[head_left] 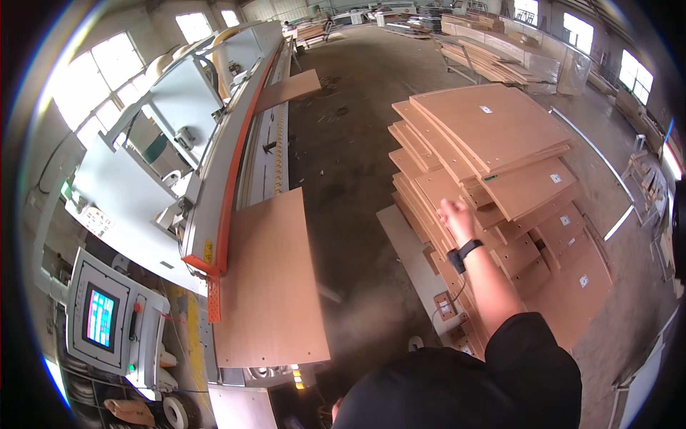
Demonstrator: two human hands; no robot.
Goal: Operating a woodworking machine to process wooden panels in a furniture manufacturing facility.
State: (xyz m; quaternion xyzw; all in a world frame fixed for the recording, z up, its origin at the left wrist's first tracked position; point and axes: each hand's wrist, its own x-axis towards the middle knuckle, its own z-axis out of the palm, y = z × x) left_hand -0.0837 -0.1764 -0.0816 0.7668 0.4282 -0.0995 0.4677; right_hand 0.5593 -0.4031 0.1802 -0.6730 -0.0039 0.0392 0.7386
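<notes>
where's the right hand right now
In the head view, the right hand is right of centre, reaching out to the left edge of the stack of wooden panels, touching it, well right of the single panel lying on the machine bed.

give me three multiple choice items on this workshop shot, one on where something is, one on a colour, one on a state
1. Where does the right hand reach?
A. the stack of wooden panels
B. the control screen
C. the floor

2. What colour is the strip along the long machine's edge?
A. blue
B. orange
C. green

3. How is the control screen at lower left?
A. dark
B. covered by a board
C. lit

Answers:
1. A, the hand rests at the edge of the stacked panels, right of the bare floor.
2. B, an orange band runs beside the single panel lying on the machine.
3. C, the screen glows with coloured blocks.
</notes>
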